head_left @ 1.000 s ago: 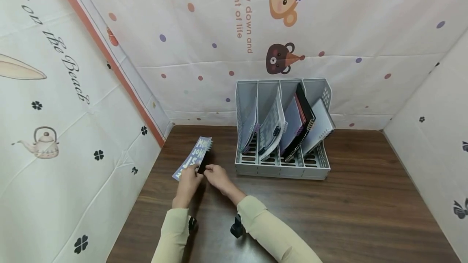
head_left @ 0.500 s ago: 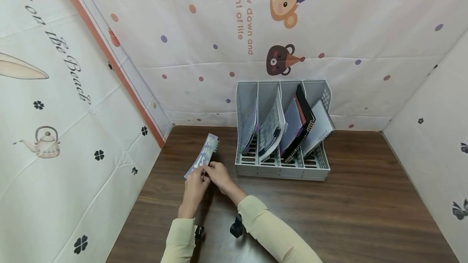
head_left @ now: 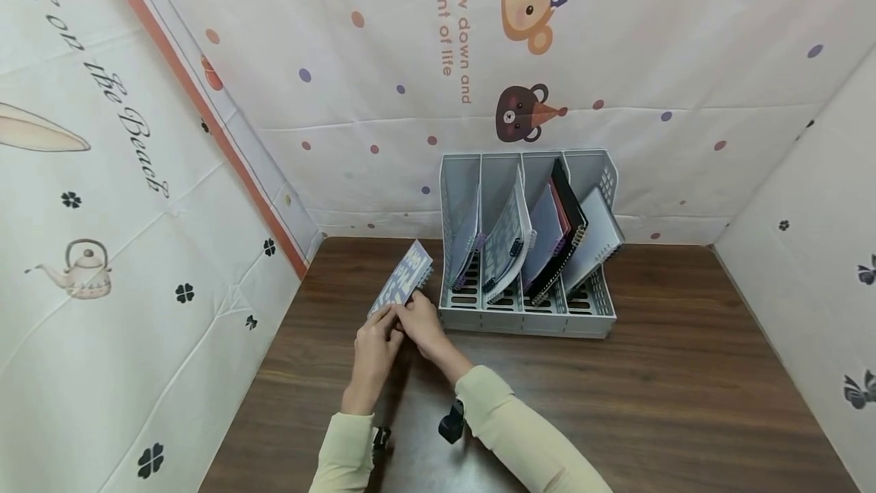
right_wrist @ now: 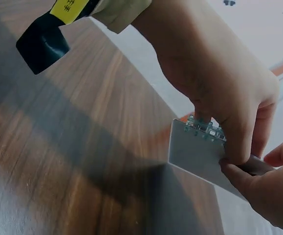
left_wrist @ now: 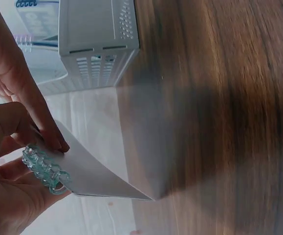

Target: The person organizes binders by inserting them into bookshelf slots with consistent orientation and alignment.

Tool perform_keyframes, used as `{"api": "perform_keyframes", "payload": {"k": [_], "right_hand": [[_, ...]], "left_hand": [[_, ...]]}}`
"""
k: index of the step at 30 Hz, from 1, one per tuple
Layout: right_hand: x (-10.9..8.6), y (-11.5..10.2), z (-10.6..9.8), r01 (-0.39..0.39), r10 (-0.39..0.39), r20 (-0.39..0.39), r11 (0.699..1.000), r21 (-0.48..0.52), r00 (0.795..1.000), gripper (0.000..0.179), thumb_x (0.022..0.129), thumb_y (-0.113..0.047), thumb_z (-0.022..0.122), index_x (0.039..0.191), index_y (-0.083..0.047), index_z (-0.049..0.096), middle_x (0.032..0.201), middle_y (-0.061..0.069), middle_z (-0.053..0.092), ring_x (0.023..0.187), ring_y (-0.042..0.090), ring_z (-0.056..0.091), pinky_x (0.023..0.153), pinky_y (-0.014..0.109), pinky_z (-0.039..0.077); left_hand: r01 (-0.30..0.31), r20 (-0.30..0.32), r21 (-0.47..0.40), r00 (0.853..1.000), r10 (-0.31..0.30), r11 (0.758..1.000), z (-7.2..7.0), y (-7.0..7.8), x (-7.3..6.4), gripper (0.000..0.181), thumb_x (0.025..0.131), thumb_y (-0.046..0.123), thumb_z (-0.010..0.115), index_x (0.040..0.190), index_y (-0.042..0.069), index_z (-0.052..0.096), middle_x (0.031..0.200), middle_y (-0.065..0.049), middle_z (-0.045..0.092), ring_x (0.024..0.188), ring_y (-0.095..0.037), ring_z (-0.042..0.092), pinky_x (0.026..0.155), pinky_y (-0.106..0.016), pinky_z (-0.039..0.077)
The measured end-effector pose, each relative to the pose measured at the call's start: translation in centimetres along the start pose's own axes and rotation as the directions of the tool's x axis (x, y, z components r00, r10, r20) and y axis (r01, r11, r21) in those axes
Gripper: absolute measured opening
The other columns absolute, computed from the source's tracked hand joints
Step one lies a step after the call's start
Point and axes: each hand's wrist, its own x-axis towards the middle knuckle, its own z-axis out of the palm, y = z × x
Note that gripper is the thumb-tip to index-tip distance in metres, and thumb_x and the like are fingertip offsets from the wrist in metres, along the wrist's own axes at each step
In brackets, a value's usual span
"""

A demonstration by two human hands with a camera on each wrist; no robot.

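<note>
A small spiral notebook [head_left: 404, 276] with a blue cover, white lettering and teal coils [left_wrist: 46, 169] is held tilted above the table. My left hand [head_left: 375, 348] grips its near end, fingers curled round it. My right hand [head_left: 419, 323] pinches its coil-side near corner, with fingertips meeting those of the left. In the right wrist view the left hand [right_wrist: 224, 83] reaches down from the top and the right hand [right_wrist: 273, 191] comes in at lower right. A small dark piece [right_wrist: 256, 166] shows between the fingers; I cannot tell what it is.
A grey four-slot file organizer [head_left: 527, 320] stands at the back of the wooden table [head_left: 650, 402]. Several spiral notebooks lean in it, including a black one [head_left: 557, 249] and a pale one [head_left: 594, 238]. Printed cloth walls [head_left: 369, 90] border the table.
Both hands have shifted right and slightly forward with the notebook, toward the organizer. The notebook has lifted and turned, its cover flatter to the head view. The right hand has closed in on the coil side.
</note>
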Motion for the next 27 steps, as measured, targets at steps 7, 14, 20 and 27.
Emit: {"api": "perform_keyframes", "payload": {"k": [7,14,20,27], "right_hand": [[-0.5,-1.2,-1.9,0.102,-0.101,0.023,0.991,-0.090,0.995,0.013,0.103,-0.004,0.050,0.103,0.004,0.059,0.060,-0.002,0.049,0.051,0.008,0.046,0.049,0.021,0.039],[-1.4,-3.3,-4.6,0.203,-0.217,-0.021,0.939,-0.276,0.976,0.017,0.104,-0.011,0.049,0.093,0.000,0.058,0.062,-0.001,0.047,0.050,0.010,0.038,0.047,0.023,0.032],[-3.2,-4.5,-8.1,0.196,-0.220,-0.068,0.946,-0.259,0.973,0.019,0.104,-0.011,0.050,0.106,0.002,0.064,0.077,0.011,0.064,0.055,0.012,0.045,0.049,0.024,0.038],[-5.5,-4.3,-12.8,0.215,-0.262,-0.118,0.927,-0.308,0.958,0.019,0.103,-0.009,0.054,0.108,0.004,0.066,0.091,0.018,0.072,0.066,0.017,0.056,0.055,0.024,0.044]], "left_hand": [[-0.101,-0.060,-0.064,0.993,0.097,0.993,0.3,1.0,0.6,0.047,0.072,-0.017,0.072,0.118,-0.009,0.071,0.121,-0.024,0.068,0.108,-0.040,0.068,0.080,-0.047,0.058],[-0.130,-0.100,-0.176,0.989,0.113,0.976,0.6,2.2,1.4,0.041,0.085,-0.013,0.068,0.125,-0.005,0.069,0.131,-0.023,0.063,0.120,-0.038,0.062,0.090,-0.047,0.054],[0.008,-0.079,-0.223,0.997,-0.026,0.975,1.2,2.5,1.4,0.041,0.088,-0.014,0.063,0.128,-0.006,0.065,0.131,-0.023,0.063,0.119,-0.036,0.062,0.091,-0.047,0.054],[0.231,0.076,-0.271,0.973,-0.219,0.935,2.9,2.0,1.7,0.040,0.093,-0.006,0.061,0.132,0.000,0.063,0.134,-0.019,0.063,0.124,-0.034,0.060,0.098,-0.048,0.051]]}}
